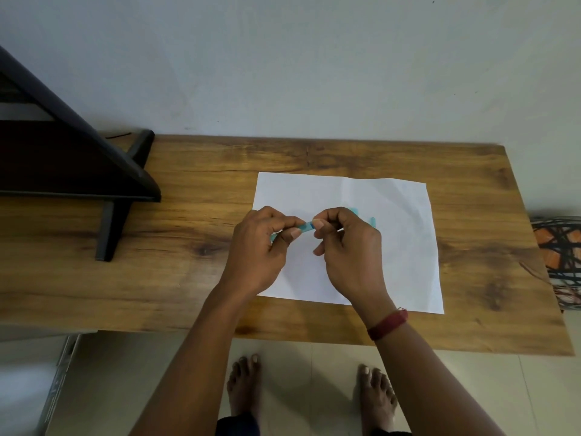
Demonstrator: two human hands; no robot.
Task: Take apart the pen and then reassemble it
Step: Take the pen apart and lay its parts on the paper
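Observation:
A translucent blue pen (306,227) is held level above the white paper sheet (399,247), gripped at both ends. My left hand (262,250) pinches its left end, with the tip poking out below the fingers. My right hand (349,247) pinches the right part. Two blue pieces show past my right hand: one (354,211) behind the knuckles and one (372,221) to the right. Whether they lie on the paper or are in the hand I cannot tell. My fingers hide most of the pen.
The paper lies on a wooden table (188,247) against a pale wall. A dark wooden stand (72,165) occupies the table's left part. A patterned orange and black object (559,256) sits past the right edge. My bare feet (245,385) are on the floor below.

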